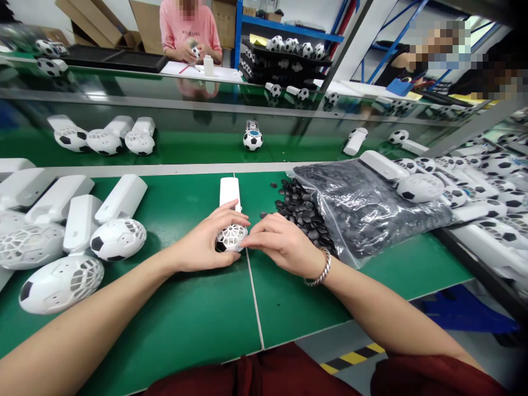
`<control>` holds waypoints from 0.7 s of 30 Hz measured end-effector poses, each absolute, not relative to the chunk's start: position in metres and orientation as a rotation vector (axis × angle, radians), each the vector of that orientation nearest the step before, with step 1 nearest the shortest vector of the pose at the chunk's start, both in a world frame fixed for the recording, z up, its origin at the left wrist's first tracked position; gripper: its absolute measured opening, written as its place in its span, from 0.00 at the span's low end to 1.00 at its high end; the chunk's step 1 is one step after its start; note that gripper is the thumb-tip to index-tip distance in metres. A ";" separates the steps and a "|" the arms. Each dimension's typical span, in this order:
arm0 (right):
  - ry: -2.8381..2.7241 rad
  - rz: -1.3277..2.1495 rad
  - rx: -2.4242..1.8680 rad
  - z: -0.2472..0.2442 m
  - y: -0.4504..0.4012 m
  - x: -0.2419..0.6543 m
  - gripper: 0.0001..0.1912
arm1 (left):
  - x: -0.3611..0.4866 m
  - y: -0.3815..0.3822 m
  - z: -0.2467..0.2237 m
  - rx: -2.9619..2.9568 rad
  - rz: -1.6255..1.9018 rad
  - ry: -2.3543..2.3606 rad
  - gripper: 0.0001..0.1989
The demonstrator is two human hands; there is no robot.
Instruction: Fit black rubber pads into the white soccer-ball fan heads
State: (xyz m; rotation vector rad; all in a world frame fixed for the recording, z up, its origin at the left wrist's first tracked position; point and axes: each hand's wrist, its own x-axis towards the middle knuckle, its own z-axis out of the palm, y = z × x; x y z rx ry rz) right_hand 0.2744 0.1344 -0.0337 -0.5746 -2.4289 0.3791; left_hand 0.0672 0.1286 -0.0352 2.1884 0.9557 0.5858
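A white football-shaped unit [232, 237] with a lattice face and a white handle lies on the green table [198, 308]. My left hand [206, 237] is wrapped round its ball from the left. At the ball's right edge, the fingers of my right hand [284, 242] are pinched together; whatever is between the fingertips is too small to make out. Loose black pieces [303, 212] spill from a clear plastic bag [371, 203] just beyond my right hand. Several similar white units [119, 239] lie to the left, some with black patches.
Many finished-looking football units [490, 187] are heaped on a tray at the right. Behind the table's pale edge [165, 169], a green conveyor [198, 148] carries more units. Across it, a person in pink [190, 33] handles a ball; another person is at the upper right.
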 end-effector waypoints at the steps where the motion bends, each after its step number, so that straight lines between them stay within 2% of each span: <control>1: -2.449 0.318 -0.539 -0.036 0.135 0.272 0.08 | 0.067 0.129 -0.035 2.181 0.584 0.961 0.22; 5: -2.467 0.243 -0.445 -0.038 0.135 0.265 0.07 | 0.069 0.129 -0.037 2.176 0.598 1.005 0.22; 10: -2.323 0.508 -0.581 -0.042 0.139 0.263 0.02 | 0.072 0.126 -0.038 2.204 0.611 1.048 0.18; 15: -2.193 0.789 -0.720 -0.048 0.149 0.263 0.14 | 0.073 0.124 -0.039 2.194 0.638 1.111 0.21; 21: -2.053 1.143 -0.893 -0.050 0.148 0.261 0.18 | 0.072 0.125 -0.042 2.185 0.643 1.101 0.24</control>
